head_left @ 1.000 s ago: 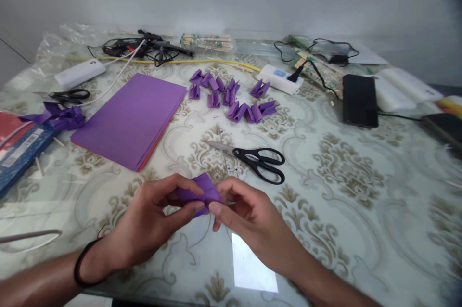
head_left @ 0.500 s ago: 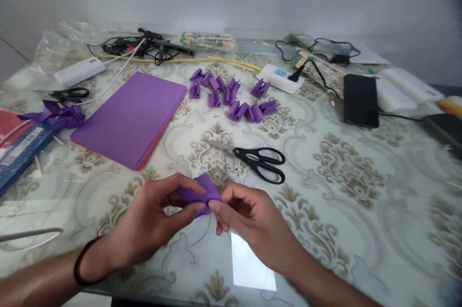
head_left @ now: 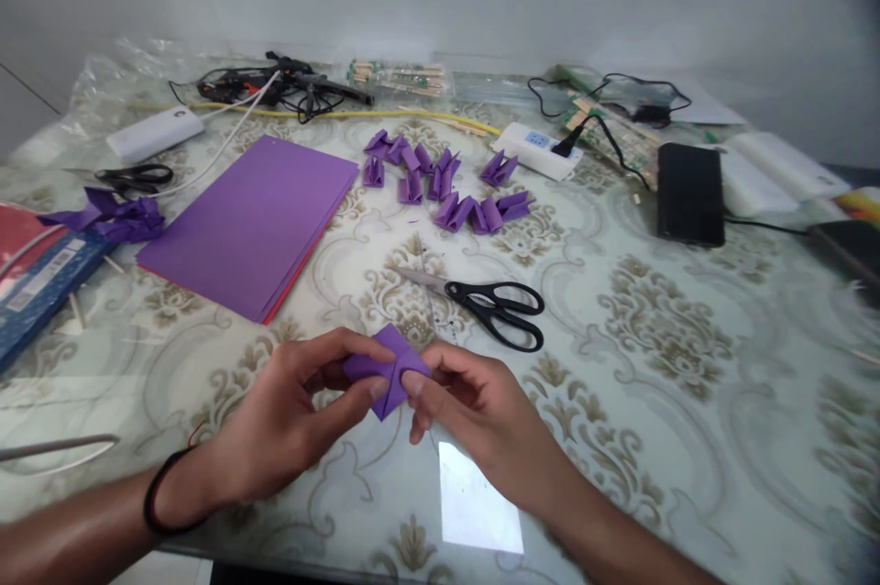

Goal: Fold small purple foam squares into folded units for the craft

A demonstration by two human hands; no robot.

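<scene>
Between my two hands is a small folded piece of purple paper, diamond-shaped, with a crease or seam across its middle. My left hand pinches its left side between thumb and fingers. The right side is pinched by my right hand, thumb on top and fingers partly hidden behind. Just beyond the hands lie black-handled scissors, blades pointing left. Farther off, several folded purple paper pieces are grouped on the patterned tabletop.
A stack of purple sheets with red beneath lies left. A white power strip, a black phone-like device, tangled black gear and bagged sticks sit toward the wall. Crumpled purple paper and second scissors are far left.
The purple paper between my fingers has opened out flatter, showing more of its diamond face and seam. Both hands keep their pinch in nearly the same place.
</scene>
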